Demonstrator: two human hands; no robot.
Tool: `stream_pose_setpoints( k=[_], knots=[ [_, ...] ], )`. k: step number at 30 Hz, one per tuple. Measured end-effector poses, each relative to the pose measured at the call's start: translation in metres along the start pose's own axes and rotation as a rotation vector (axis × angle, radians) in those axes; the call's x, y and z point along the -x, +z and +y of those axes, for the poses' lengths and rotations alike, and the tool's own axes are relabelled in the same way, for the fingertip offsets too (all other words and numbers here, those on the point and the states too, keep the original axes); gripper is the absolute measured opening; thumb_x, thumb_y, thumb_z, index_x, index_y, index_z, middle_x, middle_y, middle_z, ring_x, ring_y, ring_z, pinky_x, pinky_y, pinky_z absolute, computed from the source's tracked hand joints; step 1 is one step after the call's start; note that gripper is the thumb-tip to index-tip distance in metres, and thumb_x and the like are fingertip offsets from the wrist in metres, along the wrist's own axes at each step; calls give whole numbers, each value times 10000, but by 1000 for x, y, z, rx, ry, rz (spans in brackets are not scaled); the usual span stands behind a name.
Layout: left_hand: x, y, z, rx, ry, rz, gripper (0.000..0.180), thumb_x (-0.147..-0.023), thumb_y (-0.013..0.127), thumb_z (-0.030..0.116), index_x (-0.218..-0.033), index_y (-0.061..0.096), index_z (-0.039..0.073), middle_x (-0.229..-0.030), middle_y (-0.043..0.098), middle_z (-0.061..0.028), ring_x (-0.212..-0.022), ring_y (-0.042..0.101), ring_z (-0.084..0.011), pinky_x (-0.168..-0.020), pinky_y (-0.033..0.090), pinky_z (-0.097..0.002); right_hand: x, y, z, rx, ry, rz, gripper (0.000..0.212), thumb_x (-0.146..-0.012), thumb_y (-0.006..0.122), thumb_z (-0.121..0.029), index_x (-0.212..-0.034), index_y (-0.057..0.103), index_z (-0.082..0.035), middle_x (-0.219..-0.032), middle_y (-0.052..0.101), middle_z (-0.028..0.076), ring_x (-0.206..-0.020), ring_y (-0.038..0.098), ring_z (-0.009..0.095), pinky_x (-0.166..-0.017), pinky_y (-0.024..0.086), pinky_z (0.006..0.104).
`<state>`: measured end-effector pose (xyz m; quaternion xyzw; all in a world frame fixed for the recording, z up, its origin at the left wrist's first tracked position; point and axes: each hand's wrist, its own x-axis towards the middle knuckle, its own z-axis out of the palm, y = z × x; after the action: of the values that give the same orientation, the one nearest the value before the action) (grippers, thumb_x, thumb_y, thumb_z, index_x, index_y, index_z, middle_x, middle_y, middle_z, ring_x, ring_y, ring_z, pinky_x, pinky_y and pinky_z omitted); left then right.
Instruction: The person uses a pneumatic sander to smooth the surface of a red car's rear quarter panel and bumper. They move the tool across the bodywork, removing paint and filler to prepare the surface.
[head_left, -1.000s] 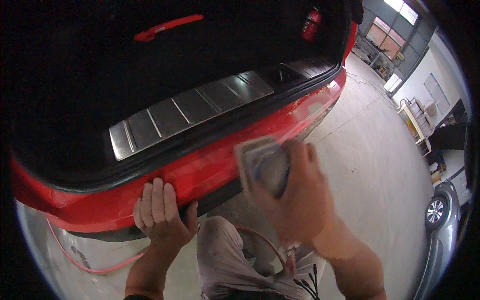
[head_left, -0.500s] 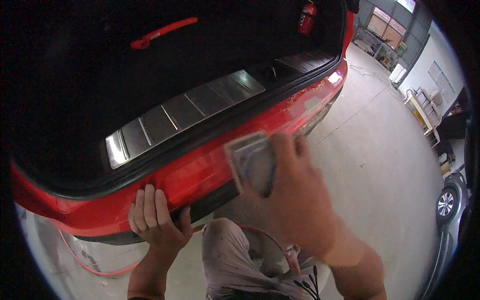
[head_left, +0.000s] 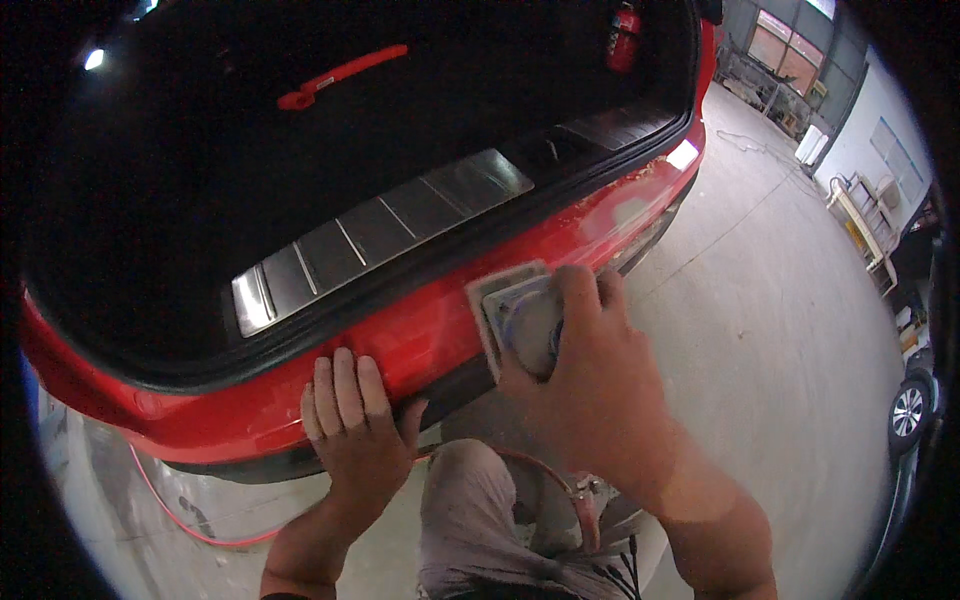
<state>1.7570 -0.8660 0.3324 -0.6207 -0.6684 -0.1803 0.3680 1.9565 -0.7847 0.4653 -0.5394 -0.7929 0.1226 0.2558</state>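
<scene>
The red rear bumper [head_left: 420, 318] of a car runs from lower left to upper right. My left hand [head_left: 352, 410] lies on it with fingers stretched over the red surface and the thumb apart, holding nothing. To the right, my right hand [head_left: 590, 370] grips a grey sander [head_left: 522, 305] with a square pad. The pad rests against the bumper, as far as I can tell; its underside is hidden. Dull pale patches [head_left: 630, 212] mark the paint farther right. An air hose [head_left: 545, 472] with a metal fitting hangs below my right hand.
Above the bumper is the open dark boot, with a metal sill plate [head_left: 385, 228], a red bar-shaped thing [head_left: 345, 75] and a fire extinguisher [head_left: 623, 40]. My knee [head_left: 465, 490] is under the bumper. A red hose [head_left: 190, 535] lies on the floor at left; a car wheel [head_left: 908, 410] stands far right.
My left hand has slid a little to the right along the bumper. The sander in my right hand stays close to the same spot. The whole view has shifted slightly.
</scene>
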Motion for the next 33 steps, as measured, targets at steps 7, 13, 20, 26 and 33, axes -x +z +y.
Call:
stream_pose_setpoints(
  k=[7, 13, 20, 26, 33],
  knots=[
    [-2, 4, 3, -16, 38, 23, 660, -977, 479, 487, -1372, 415, -38, -1420, 421, -225, -1301, 403, -392, -1062, 318, -522, -16, -12, 32, -1, -17, 74, 560, -732, 741, -151, -1206, 472, -21, -1113, 550, 252, -984, 601, 445, -852, 495, 461],
    [1, 10, -1, -64, 41, 67, 661, -976, 454, 516, -1333, 460, -40, -1406, 437, -221, -1299, 404, -375, -1049, 319, -511, 0, -9, 13, -32, -75, -23, 558, -727, 743, -121, -1208, 480, -15, -1069, 559, 235, -956, 601, 426, -835, 489, 444],
    [-2, 11, -1, -22, 14, 112, 605, -981, 446, 504, -1302, 513, -5, -1338, 509, -205, -1237, 472, -359, -997, 362, -477, -9, -23, 18, -359, 157, 173, 493, -799, 727, -108, -1207, 463, -25, -962, 587, 159, -859, 604, 265, -791, 498, 378],
    [2, 12, -5, 1, 7, 114, 614, -967, 480, 493, -1328, 486, -4, -1335, 513, -208, -1238, 473, -360, -991, 358, -480, -1, 2, 23, -70, 122, 170, 504, -830, 715, -141, -1226, 438, 0, -957, 597, 169, -851, 605, 242, -784, 498, 373],
    [0, 12, -2, 12, 7, 137, 591, -971, 486, 480, -1322, 488, 4, -1326, 536, -205, -1233, 491, -357, -1000, 355, -466, -20, -7, 12, -112, 311, 87, 579, -839, 722, -226, -1230, 401, 55, -1148, 500, 341, -1022, 565, 503, -884, 467, 494]
  ],
)
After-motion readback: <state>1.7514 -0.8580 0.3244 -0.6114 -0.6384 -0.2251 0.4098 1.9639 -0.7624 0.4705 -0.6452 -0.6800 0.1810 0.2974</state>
